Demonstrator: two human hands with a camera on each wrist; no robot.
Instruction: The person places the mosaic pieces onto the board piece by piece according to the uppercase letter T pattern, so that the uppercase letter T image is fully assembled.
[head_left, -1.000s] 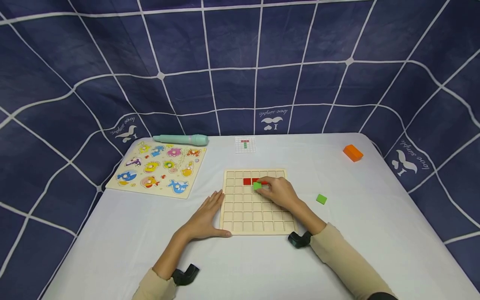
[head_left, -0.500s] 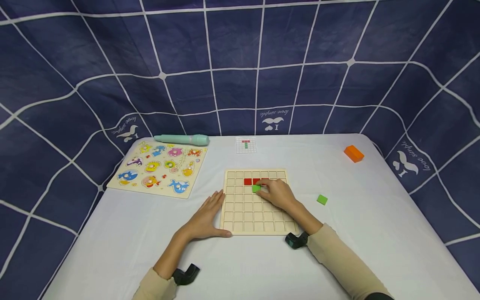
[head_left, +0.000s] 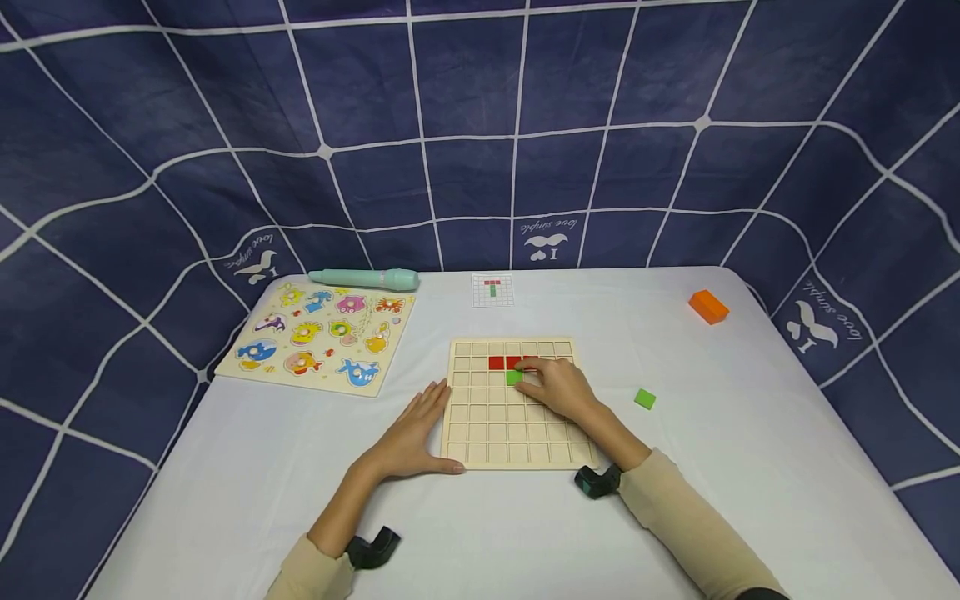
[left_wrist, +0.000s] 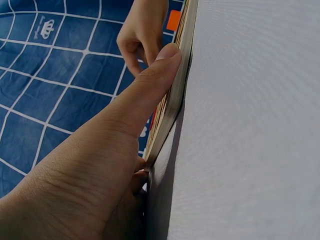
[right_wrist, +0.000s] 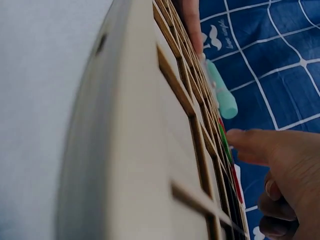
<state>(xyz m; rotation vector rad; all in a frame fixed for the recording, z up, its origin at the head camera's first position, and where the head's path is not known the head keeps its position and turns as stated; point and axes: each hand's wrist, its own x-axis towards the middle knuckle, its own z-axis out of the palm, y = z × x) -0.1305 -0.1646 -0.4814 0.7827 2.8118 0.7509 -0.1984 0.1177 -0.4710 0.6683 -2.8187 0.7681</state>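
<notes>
A square wooden grid board (head_left: 487, 433) lies flat on the white table. My left hand (head_left: 408, 437) rests against its left edge with the fingers extended, the thumb along the near left corner. Over the upper part of the board, my right hand (head_left: 562, 387) holds a small green square tile (head_left: 513, 377) between thumb and index finger, low in a cell below a row of red tiles (head_left: 497, 363). From the right wrist, the green tile (right_wrist: 224, 142) appears level with the grid, by the thumb tip. The right fingers partly hide the red row.
Another green tile (head_left: 645, 399) lies right of the board. Farther back are an orange block (head_left: 708, 307) and a small pattern card (head_left: 492, 291) with a red and green T. A sea-animal puzzle board (head_left: 322, 354) and a mint-coloured tube (head_left: 363, 280) sit at back left.
My right hand has brought the green tile slightly toward me, from the edge of the red row into the cell beneath it. The left hand stays in place.
</notes>
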